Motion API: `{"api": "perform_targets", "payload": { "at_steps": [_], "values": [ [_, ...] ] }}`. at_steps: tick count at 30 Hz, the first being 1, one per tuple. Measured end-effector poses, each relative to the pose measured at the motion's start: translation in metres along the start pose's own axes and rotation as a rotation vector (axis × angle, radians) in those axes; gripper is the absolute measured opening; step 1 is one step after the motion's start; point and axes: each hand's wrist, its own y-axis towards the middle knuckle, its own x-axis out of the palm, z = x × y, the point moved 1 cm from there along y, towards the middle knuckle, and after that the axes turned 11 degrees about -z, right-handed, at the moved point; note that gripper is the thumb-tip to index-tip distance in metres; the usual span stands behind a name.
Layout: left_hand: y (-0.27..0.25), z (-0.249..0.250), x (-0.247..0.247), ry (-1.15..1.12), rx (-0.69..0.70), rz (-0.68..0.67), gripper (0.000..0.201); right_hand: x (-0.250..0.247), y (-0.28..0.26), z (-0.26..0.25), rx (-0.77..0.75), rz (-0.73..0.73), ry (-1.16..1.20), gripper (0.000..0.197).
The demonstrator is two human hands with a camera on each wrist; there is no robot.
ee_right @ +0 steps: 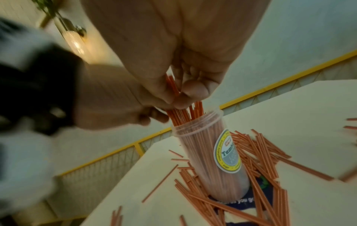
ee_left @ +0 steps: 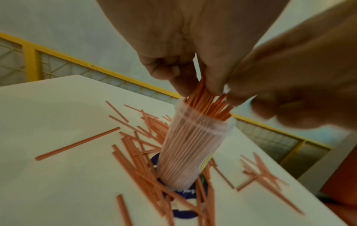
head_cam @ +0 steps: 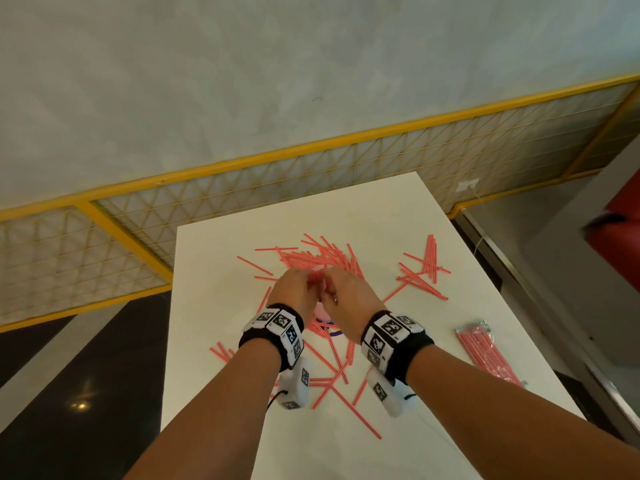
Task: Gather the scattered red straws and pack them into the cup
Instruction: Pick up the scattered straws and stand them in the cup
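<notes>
Your left hand [ee_left: 179, 50] and right hand [ee_right: 173, 50] both pinch the tops of thin red straws [ee_left: 207, 104] standing upright in the clear plastic cup [ee_right: 212, 160] on the white counter [head_cam: 450, 427], loose straws scattered around and beyond it

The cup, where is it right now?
The cup stands upright mid-table, ringed by loose straws, directly under both hands, which hide it in the head view.

Head camera is looking down and forward from above at the white table [head_cam: 398, 216]. Both wrist cameras are looking down past the fingers, close in, from opposite sides. All three are sharing the cup [ee_left: 193, 146] of straws [ee_right: 183, 116].
</notes>
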Motion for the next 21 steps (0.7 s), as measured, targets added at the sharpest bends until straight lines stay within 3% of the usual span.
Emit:
{"api": "perform_targets", "payload": {
  "at_steps": [3,7,11,16,21],
  "values": [
    [0.001,-0.006,0.010,-0.082,-0.007,0.024,0.013,-0.002,-0.026,0.007,-0.023,0.024,0.020,0.014],
    [-0.001,-0.013,0.022,-0.122,-0.013,0.110,0.061,-0.004,-0.057,0.034,0.018,0.123,0.091,0.011],
    [-0.012,-0.014,0.027,-0.087,0.030,0.050,0.065,-0.006,-0.063,0.089,0.202,0.210,0.154,0.012],
    [-0.046,-0.020,0.027,-0.271,0.039,0.104,0.055,-0.009,-0.014,0.151,0.333,0.147,-0.030,0.006],
    [-0.100,-0.049,0.044,-0.342,0.027,0.079,0.025,-0.023,0.071,0.131,0.199,-0.077,-0.419,0.041]
  ]
}}
